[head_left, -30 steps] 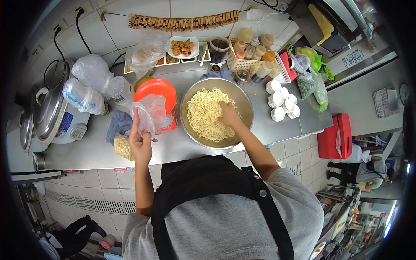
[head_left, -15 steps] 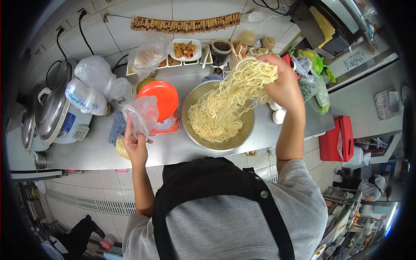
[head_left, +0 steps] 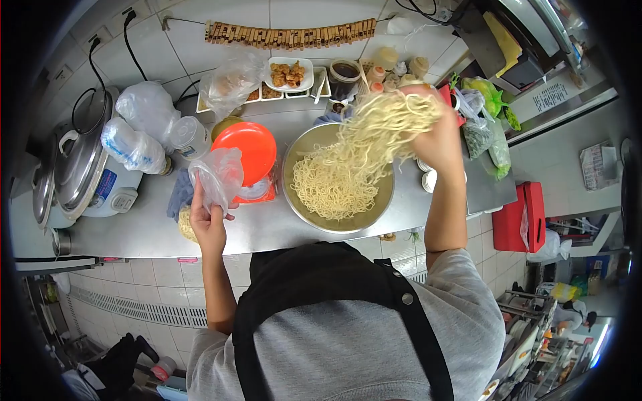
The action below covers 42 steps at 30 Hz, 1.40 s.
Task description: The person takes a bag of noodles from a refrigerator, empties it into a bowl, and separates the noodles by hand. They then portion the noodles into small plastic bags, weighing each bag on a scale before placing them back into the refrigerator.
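Observation:
A clump of noodles point(head_left: 384, 130) is gripped in my right hand point(head_left: 436, 137), raised over the right side of a large metal bowl point(head_left: 294, 208). Strands hang down towards more noodles point(head_left: 331, 187) lying in the bowl. My left hand point(head_left: 210, 224) pinches a clear plastic bag point(head_left: 219, 177), left of the bowl. Behind the bag, a round orange plate point(head_left: 251, 150) rests on an orange scale point(head_left: 265, 194).
Metal cookers point(head_left: 83, 167) and wrapped bags point(head_left: 144, 113) stand at the left. Along the wall sit a dish of fried pieces point(head_left: 287, 74) and a dark sauce container point(head_left: 344, 77). Bagged vegetables point(head_left: 496, 144) lie right. People work in the lower corners.
My right hand has moved slightly right with the noodles, which hang in a wider, blurred clump. My left hand keeps hold of the bag almost unmoved.

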Each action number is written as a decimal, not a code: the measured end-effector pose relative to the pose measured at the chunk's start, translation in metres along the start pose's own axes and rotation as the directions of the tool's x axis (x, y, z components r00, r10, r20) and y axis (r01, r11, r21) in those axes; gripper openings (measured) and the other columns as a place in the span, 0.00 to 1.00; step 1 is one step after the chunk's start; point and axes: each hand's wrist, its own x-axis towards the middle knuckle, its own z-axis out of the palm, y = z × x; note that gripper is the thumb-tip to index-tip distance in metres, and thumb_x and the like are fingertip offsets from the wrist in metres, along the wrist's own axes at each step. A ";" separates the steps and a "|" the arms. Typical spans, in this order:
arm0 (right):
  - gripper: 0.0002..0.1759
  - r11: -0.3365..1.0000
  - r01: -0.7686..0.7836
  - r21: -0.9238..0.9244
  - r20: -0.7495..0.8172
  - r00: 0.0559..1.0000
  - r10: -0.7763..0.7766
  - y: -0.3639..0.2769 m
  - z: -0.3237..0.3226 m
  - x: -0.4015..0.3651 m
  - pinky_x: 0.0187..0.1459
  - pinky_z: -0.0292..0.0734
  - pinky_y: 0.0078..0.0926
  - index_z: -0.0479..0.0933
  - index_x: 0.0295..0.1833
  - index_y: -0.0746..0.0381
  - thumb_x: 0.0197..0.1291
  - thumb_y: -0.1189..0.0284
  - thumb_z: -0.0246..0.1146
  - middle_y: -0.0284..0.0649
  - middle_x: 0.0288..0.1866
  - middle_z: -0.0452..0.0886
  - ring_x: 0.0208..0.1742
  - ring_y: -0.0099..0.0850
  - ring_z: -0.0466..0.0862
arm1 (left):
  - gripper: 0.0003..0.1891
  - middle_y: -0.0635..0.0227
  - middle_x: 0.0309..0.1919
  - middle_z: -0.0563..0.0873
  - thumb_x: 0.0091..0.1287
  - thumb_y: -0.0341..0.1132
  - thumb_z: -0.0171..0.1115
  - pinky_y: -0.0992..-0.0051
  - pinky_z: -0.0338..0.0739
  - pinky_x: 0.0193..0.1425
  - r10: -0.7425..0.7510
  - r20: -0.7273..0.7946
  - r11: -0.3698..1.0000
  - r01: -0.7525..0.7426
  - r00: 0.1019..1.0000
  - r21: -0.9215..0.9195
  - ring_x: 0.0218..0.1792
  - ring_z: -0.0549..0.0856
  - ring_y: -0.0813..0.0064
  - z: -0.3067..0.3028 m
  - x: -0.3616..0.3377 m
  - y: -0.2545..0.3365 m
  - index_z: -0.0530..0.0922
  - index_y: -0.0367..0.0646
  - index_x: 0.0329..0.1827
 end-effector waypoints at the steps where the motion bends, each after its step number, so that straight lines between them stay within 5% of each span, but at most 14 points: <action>1: 0.16 1.000 -0.001 -0.003 -0.003 1.000 0.001 0.000 0.001 0.003 0.38 0.75 0.22 0.80 0.41 0.60 0.41 0.81 0.67 0.36 0.37 0.83 0.35 0.28 0.81 | 0.34 0.54 0.58 0.76 0.59 0.18 0.42 0.83 0.77 0.27 -0.001 -0.008 1.000 0.001 1.000 -0.001 0.35 0.87 0.71 0.001 0.001 0.000 0.56 0.43 0.73; 3: 0.15 0.987 -0.100 0.128 0.087 0.992 0.090 -0.002 0.002 0.009 0.38 0.75 0.21 0.78 0.40 0.61 0.41 0.82 0.66 0.35 0.35 0.83 0.36 0.24 0.81 | 0.34 0.55 0.58 0.76 0.59 0.18 0.42 0.83 0.77 0.27 0.009 0.002 1.000 -0.009 1.000 -0.003 0.35 0.87 0.71 0.003 0.003 0.001 0.56 0.43 0.73; 5: 0.14 0.936 -0.080 0.343 -0.032 0.995 0.097 -0.015 -0.010 0.019 0.39 0.75 0.17 0.78 0.39 0.63 0.43 0.86 0.62 0.32 0.34 0.82 0.37 0.20 0.81 | 0.34 0.55 0.58 0.76 0.59 0.17 0.42 0.83 0.77 0.27 0.008 0.009 1.000 -0.008 1.000 -0.005 0.35 0.87 0.71 0.006 0.002 0.002 0.56 0.43 0.73; 8: 0.15 0.928 0.012 0.373 -0.198 0.978 0.067 -0.024 -0.016 0.025 0.40 0.75 0.16 0.78 0.39 0.64 0.43 0.87 0.61 0.32 0.35 0.83 0.37 0.19 0.81 | 0.34 0.55 0.57 0.76 0.59 0.18 0.43 0.83 0.77 0.27 0.017 0.021 1.000 -0.017 1.000 -0.009 0.35 0.86 0.72 0.008 0.004 0.002 0.56 0.42 0.73; 11: 0.16 0.979 0.005 0.205 0.012 1.000 -0.008 -0.021 -0.020 0.023 0.40 0.75 0.16 0.77 0.41 0.66 0.42 0.87 0.62 0.33 0.36 0.83 0.37 0.19 0.81 | 0.34 0.55 0.56 0.77 0.60 0.18 0.43 0.83 0.77 0.27 0.026 0.016 0.999 -0.025 1.000 -0.026 0.35 0.86 0.72 0.006 0.003 -0.003 0.56 0.42 0.73; 15: 0.17 0.914 0.060 0.402 -0.194 0.981 0.021 -0.018 -0.018 0.022 0.42 0.75 0.18 0.78 0.41 0.63 0.42 0.88 0.61 0.33 0.37 0.82 0.39 0.21 0.81 | 0.33 0.54 0.55 0.78 0.61 0.18 0.42 0.83 0.77 0.27 0.014 0.025 1.000 -0.013 1.000 -0.009 0.35 0.87 0.72 0.005 -0.001 -0.006 0.55 0.42 0.73; 20: 0.18 0.977 -0.198 0.082 0.420 0.896 0.147 0.032 0.042 -0.019 0.51 0.74 0.27 0.77 0.43 0.61 0.42 0.80 0.67 0.40 0.41 0.81 0.47 0.35 0.80 | 0.33 0.52 0.56 0.78 0.61 0.18 0.41 0.82 0.77 0.27 -0.004 0.024 1.000 0.004 1.000 -0.007 0.35 0.87 0.71 0.003 -0.004 -0.009 0.55 0.42 0.73; 22: 0.38 0.953 -0.201 -0.226 0.735 0.607 0.302 0.059 0.070 -0.041 0.56 0.73 0.37 0.72 0.59 0.56 0.36 0.62 0.75 0.48 0.58 0.74 0.55 0.43 0.77 | 0.33 0.52 0.56 0.77 0.61 0.18 0.41 0.83 0.78 0.27 -0.010 0.029 1.000 0.010 1.000 -0.012 0.35 0.87 0.70 0.003 -0.004 -0.010 0.54 0.42 0.74; 24: 0.49 0.868 -0.259 -0.424 0.742 0.449 0.497 0.088 0.117 -0.078 0.57 0.73 0.39 0.64 0.66 0.55 0.34 0.61 0.76 0.53 0.65 0.67 0.57 0.47 0.76 | 0.34 0.52 0.57 0.77 0.61 0.18 0.41 0.83 0.78 0.27 -0.004 0.044 1.000 0.005 0.999 -0.017 0.35 0.87 0.71 0.005 -0.005 -0.012 0.54 0.42 0.74; 27: 0.52 0.824 -0.351 -0.445 0.595 0.572 0.565 0.092 0.178 -0.138 0.56 0.74 0.40 0.60 0.69 0.52 0.34 0.64 0.77 0.56 0.64 0.65 0.57 0.50 0.75 | 0.32 0.53 0.54 0.78 0.61 0.19 0.41 0.82 0.77 0.27 0.003 0.054 1.000 -0.003 0.999 -0.015 0.34 0.87 0.71 0.013 -0.005 -0.006 0.55 0.39 0.73; 29: 0.50 0.771 -0.215 -0.600 0.556 0.581 0.594 0.071 0.182 -0.144 0.53 0.76 0.41 0.56 0.71 0.47 0.40 0.69 0.72 0.58 0.65 0.62 0.56 0.52 0.76 | 0.31 0.54 0.52 0.80 0.61 0.20 0.42 0.81 0.77 0.26 0.007 0.048 1.000 -0.007 0.999 -0.008 0.34 0.86 0.70 0.017 -0.005 -0.002 0.55 0.36 0.72; 31: 0.41 0.789 -0.229 -0.570 0.513 0.651 0.559 0.099 0.188 -0.143 0.51 0.78 0.40 0.63 0.68 0.45 0.45 0.75 0.67 0.56 0.59 0.69 0.52 0.50 0.78 | 0.31 0.53 0.52 0.79 0.61 0.19 0.42 0.81 0.78 0.26 0.025 0.047 0.999 -0.024 0.999 -0.024 0.34 0.86 0.70 0.018 -0.005 -0.001 0.55 0.36 0.72; 34: 0.29 0.851 -0.369 -0.375 0.539 0.660 0.524 0.095 0.150 -0.105 0.51 0.78 0.38 0.77 0.56 0.51 0.44 0.79 0.65 0.51 0.45 0.81 0.47 0.46 0.82 | 0.32 0.53 0.51 0.80 0.61 0.19 0.42 0.81 0.77 0.26 0.031 0.033 0.999 -0.031 0.999 -0.026 0.34 0.86 0.70 0.014 -0.005 -0.006 0.55 0.36 0.72; 42: 0.22 0.954 -0.201 -0.221 0.316 0.911 0.265 0.005 0.017 0.003 0.47 0.78 0.34 0.81 0.49 0.58 0.42 0.76 0.65 0.48 0.42 0.83 0.43 0.44 0.84 | 0.33 0.53 0.55 0.77 0.61 0.17 0.41 0.83 0.77 0.27 0.008 0.038 0.998 -0.006 0.999 -0.059 0.34 0.87 0.71 0.005 -0.007 -0.011 0.54 0.41 0.73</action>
